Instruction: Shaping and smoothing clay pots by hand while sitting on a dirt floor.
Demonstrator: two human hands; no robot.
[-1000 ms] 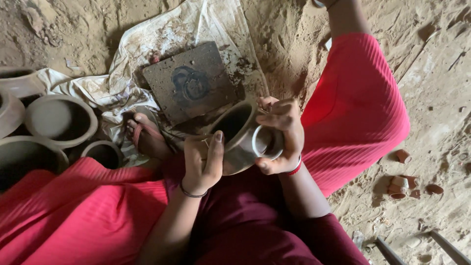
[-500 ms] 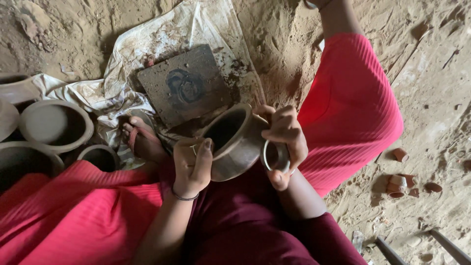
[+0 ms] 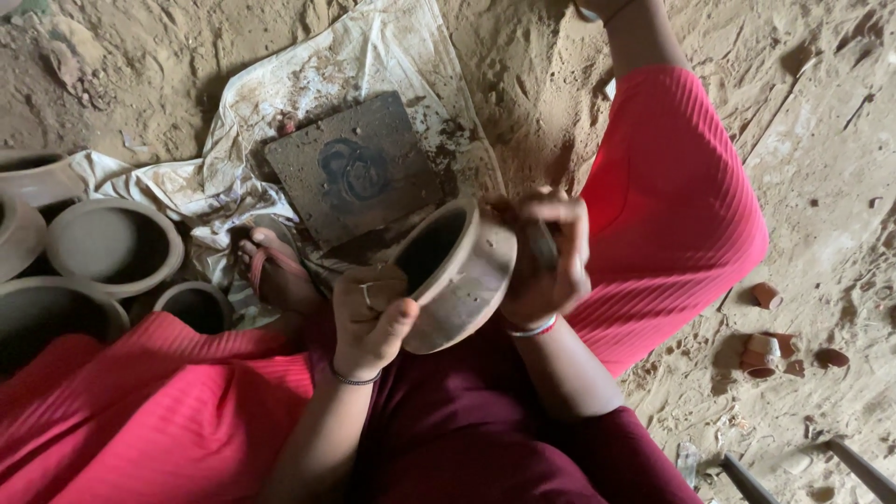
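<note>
While the left hand [image 3: 371, 317] grips the rim of the tilted clay pot [image 3: 457, 275] above the lap, the right hand's [image 3: 549, 261] fingers clench a small tool against its wall; heavy pressure could dent the seemingly unfired clay.

My right hand [image 3: 546, 266] blurs over the round brown clay pot's [image 3: 457, 275] far side; the grey clay bowls [image 3: 37, 313] at left are cut off.
</note>
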